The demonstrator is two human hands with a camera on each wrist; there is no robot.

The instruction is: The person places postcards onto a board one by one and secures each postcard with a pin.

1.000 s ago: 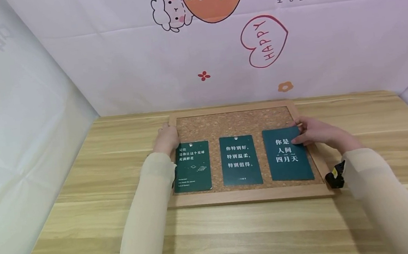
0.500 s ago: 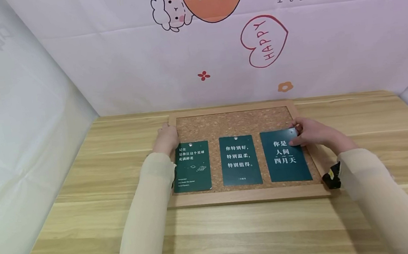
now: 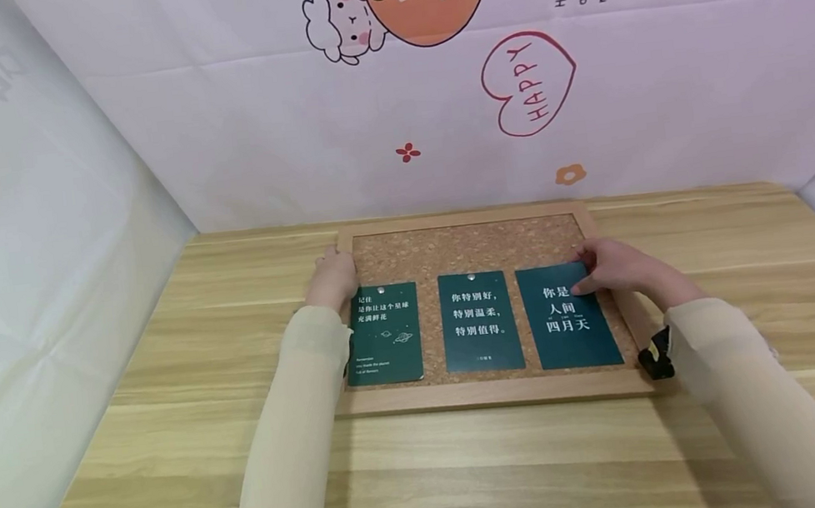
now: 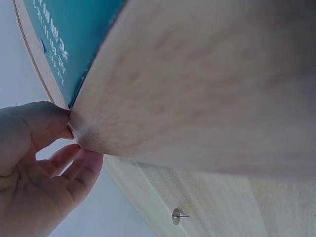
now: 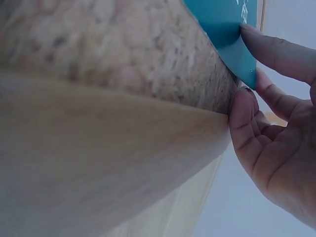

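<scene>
A cork board [image 3: 467, 247] with a light wooden frame lies on the table. My left hand [image 3: 333, 281] grips its left edge; in the left wrist view the thumb is on top of the frame and the fingers at its side. On the cork, the left green card [image 3: 392, 358] and the middle green card [image 3: 482, 344] each have a pushpin at the top. The right green card [image 3: 575, 345] tilts slightly, and my right hand [image 3: 624, 269] pinches its upper right corner. In the right wrist view the thumb [image 5: 279, 54] presses the card's face; other fingers touch the frame.
A pushpin [image 4: 177, 216] lies on the wooden table [image 3: 479, 480] left of the board. White printed cloth [image 3: 251, 138] stands behind the table and along the left side. A black device [image 3: 656, 355] is on the right wrist.
My right hand has drawn the right card slightly left and toward me. The left hand and the other two cards have stayed in place.
</scene>
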